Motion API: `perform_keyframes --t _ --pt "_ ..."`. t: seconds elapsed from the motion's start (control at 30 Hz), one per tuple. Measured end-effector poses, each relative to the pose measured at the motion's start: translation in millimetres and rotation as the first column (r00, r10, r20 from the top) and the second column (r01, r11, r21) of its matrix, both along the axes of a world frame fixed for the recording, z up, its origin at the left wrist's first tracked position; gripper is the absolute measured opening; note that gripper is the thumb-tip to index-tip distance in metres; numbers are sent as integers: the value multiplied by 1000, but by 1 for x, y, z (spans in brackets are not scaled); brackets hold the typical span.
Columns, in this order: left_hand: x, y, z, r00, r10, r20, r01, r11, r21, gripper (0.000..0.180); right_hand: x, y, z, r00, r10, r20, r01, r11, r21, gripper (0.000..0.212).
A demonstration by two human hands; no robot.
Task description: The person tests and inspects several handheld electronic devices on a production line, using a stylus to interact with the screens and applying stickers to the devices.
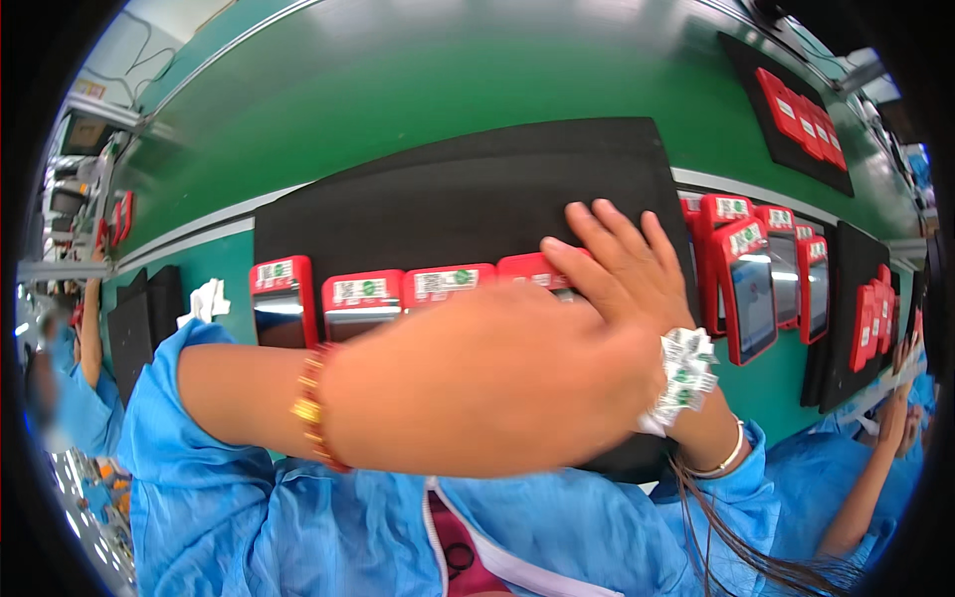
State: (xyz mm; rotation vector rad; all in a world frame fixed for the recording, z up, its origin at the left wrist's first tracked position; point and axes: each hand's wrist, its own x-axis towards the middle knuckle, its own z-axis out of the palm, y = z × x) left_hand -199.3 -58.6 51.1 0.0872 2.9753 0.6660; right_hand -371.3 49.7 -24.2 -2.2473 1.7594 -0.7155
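My left hand [517, 378], a red beaded bracelet on its wrist, reaches across to my right wrist. Its fingers are hidden and smeared by motion, close to a cluster of white stickers [686, 376] stuck on that wrist. Palm down, my right hand [637, 279] has its fingers spread over a black foam mat [477, 189]. Red handheld devices with white and green labels lie in a row on the mat: one at the left end [282, 298], another beside it [363, 292], a third [448, 281] and a fourth [525, 267] partly under my right fingers.
More red devices [751, 289] lie stacked right of the mat. Farther right, black mats [836, 174] bear red devices. Crumpled white paper [206, 300] lies at the left on the green bench [428, 70]. A co-worker's arm [865, 488] is at the lower right, another person at the far left.
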Motion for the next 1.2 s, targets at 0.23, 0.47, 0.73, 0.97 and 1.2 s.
perform_keyframes --t 0.23,0.47,0.73,0.97,1.2 --pt "93 -48 7 941 316 -122 -329 938 -110 41 22 -2 35 988 147 -39 -144 987 78 71" --pt "96 -51 11 954 294 -60 -299 914 -276 34 43 -14 28 987 149 -65 -140 982 126 84" --pt "92 -46 10 948 316 -38 -312 898 -311 37 44 -17 29 985 160 -71 -148 977 153 97" --pt "101 -32 -8 925 344 -162 -380 856 -349 40 44 -15 31 987 156 -47 -148 978 150 100" --pt "97 -47 -28 738 615 -277 -626 777 57 31 44 -13 30 986 162 -25 -157 978 138 101"
